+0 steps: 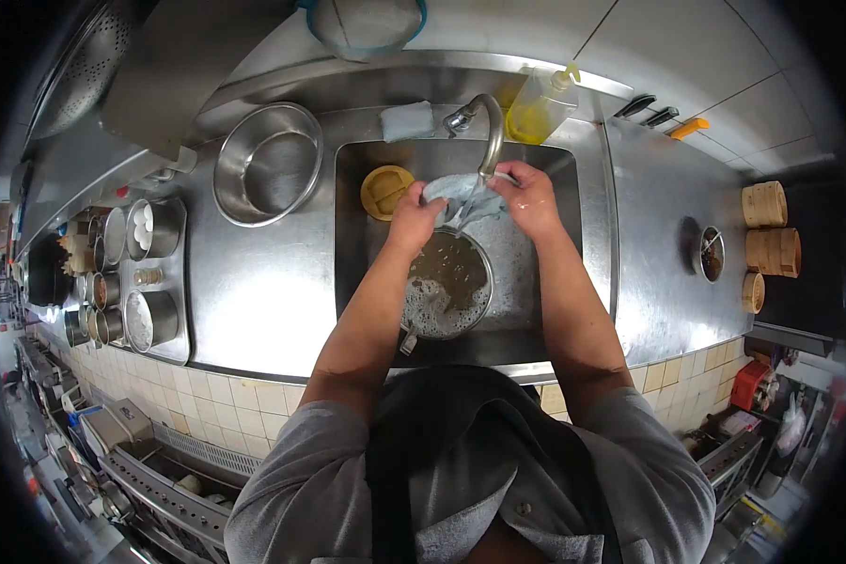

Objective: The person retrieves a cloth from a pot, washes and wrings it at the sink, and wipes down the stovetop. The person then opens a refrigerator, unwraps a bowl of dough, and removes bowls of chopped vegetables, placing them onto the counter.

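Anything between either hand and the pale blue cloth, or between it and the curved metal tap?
Nothing visible: the left hand and right hand grip the pale blue cloth at opposite sides, below the spout of the curved metal tap, no object in between.

Counted: two hands (533, 202), one held cloth (453, 188), one faucet (495, 132), one sink (517, 287), one dispenser bottle (539, 111) — plus two black handles (637, 105), one orange handle (689, 128).

We record a single head-worn view, facing forward and steeply down. It sits close above the apron (465, 399), centres near the left hand (414, 216) and right hand (533, 200) over the sink (517, 261), and darkens at the corners.
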### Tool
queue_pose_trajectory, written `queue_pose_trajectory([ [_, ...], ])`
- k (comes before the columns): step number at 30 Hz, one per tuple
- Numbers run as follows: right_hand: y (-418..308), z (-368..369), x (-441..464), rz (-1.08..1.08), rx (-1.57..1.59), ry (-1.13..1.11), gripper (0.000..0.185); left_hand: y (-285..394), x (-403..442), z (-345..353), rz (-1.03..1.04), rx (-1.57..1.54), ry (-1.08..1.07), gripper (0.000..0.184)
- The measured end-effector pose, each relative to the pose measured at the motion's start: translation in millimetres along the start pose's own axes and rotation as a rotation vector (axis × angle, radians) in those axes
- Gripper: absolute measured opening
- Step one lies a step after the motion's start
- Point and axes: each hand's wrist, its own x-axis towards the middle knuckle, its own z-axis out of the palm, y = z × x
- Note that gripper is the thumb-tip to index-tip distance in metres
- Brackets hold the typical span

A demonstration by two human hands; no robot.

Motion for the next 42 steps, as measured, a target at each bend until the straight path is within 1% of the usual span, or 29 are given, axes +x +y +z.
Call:
queue_pose_trajectory([
  [2,1.2,-7.2,-7.6,0.055,0.068,0.009,0.03,33.3,-5.9,7.2,-0.092,-0.467,-0.064,0.026],
  [3,4.4,-8.3,-11.0,0.196,0.073,0.024,0.033,37.1,-5.7,14.7,-0.091,-0.467,-0.068,0.026],
  [4,7.7,-10.1,-14.0,0.337,0.078,0.042,0.036,40.8,-4.9,23.4,-0.058,-0.663,-0.102,0.024],
  [5,11.8,-6.5,-17.8,0.339,0.077,0.049,0.036,44.2,-4.9,31.0,-0.026,-0.859,-0.137,0.022],
  [7,3.9,11.1,-23.2,0.695,0.507,0.474,0.041,40.8,-3.2,41.3,-0.083,-1.002,-0.158,0.025],
  [8,3.8,11.6,-22.9,0.696,0.511,0.479,0.041,38.7,-2.1,46.6,-0.139,-1.144,-0.172,0.028],
  [10,7.0,12.7,-20.4,0.619,0.784,0.422,0.04,40.4,-5.5,59.8,-0.113,-1.211,-0.132,0.032],
  [11,8.9,14.9,-19.0,0.621,0.789,0.428,0.04,41.3,-5.1,64.0,-0.194,-1.227,-0.018,0.031],
  [12,9.9,18.0,-17.4,0.487,0.687,0.399,0.04,47.0,-6.5,65.6,-0.274,-1.24,0.098,0.031],
  [13,10.7,21.0,-17.3,0.354,0.581,0.367,0.04,52.7,-7.8,66.1,-0.278,-1.236,0.096,0.031],
  [15,4.9,25.3,-22.6,0.358,0.533,0.275,0.037,66.1,-7.7,65.6,-0.362,-1.198,-0.016,0.035],
  [18,-1.3,24.7,-25.3,0.349,0.571,0.123,0.03,43.7,10.7,61.0,-0.275,-1.082,-0.181,0.043],
  [20,10.3,18.4,-26.8,0.054,0.139,0.073,0.027,45.6,12.9,56.7,-0.207,-1.022,-0.193,0.037],
  [21,7.2,20.8,-29.0,0.058,0.137,0.074,0.027,63.7,7.1,53.5,-0.155,-0.901,-0.138,0.035],
  [23,-10.5,26.3,-37.7,0.108,0.524,0.166,0.054,85.4,1.0,50.0,-0.111,-0.78,-0.086,0.035],
  [24,-21.5,22.4,-41.4,0.109,0.523,0.168,0.054,93.0,2.4,49.1,-0.086,-0.685,-0.152,0.035],
  [26,-44.3,13.3,-46.4,0.403,0.845,-0.184,0.074,99.6,6.6,46.6,-0.061,-0.588,-0.222,0.035],
  [27,-48.5,11.4,-47.5,0.412,0.83,-0.198,0.062,100.4,8.1,43.9,-0.036,-0.517,-0.231,0.034],
  [28,-44.2,11.4,-44.7,0.413,0.834,-0.195,0.062,100.5,8.7,42.2,-0.011,-0.444,-0.241,0.033],
  [30,-26.5,13.3,-36.7,0.418,0.436,-0.34,0.053,100.4,8.6,41.8,0.028,-0.457,-0.268,0.034],
  [31,-18.0,18.9,-36.5,0.418,0.438,-0.336,0.053,100.4,10.7,40.8,-0.051,-0.368,-0.263,0.038],
  [33,-0.2,34.9,-38.7,0.129,0.166,-0.248,0.053,93.6,14.2,42.7,-0.134,-0.28,-0.255,0.041],
  [34,9.3,39.0,-40.8,0.133,0.168,-0.248,0.053,85.3,15.4,45.7,-0.133,-0.166,-0.236,0.044],
  [36,18.7,43.3,-34.3,0.209,-0.256,-0.2,0.045,85.1,17.1,48.6,-0.121,-0.048,-0.217,0.047],
  [37,20.4,41.8,-33.0,0.211,-0.255,-0.199,0.045,88.9,11.6,49.4,-0.041,0.107,-0.229,0.05],
  [38,22.6,39.2,-32.9,0.25,0.088,-0.209,0.045,91.6,4.5,50.8,0.037,0.26,-0.24,0.052],
  [39,19.5,37.6,-32.7,0.283,0.432,-0.214,0.045,116.2,-12.6,50.6,0.083,0.386,-0.239,0.045],
  [40,16.3,37.0,-33.2,0.286,0.435,-0.213,0.045,108.2,-13.0,52.3,0.08,0.387,-0.241,0.045],
  [42,10.7,34.5,-34.5,0.314,0.171,-0.198,0.044,87.6,-12.1,56.5,0.365,0.171,-0.171,0.031],
])
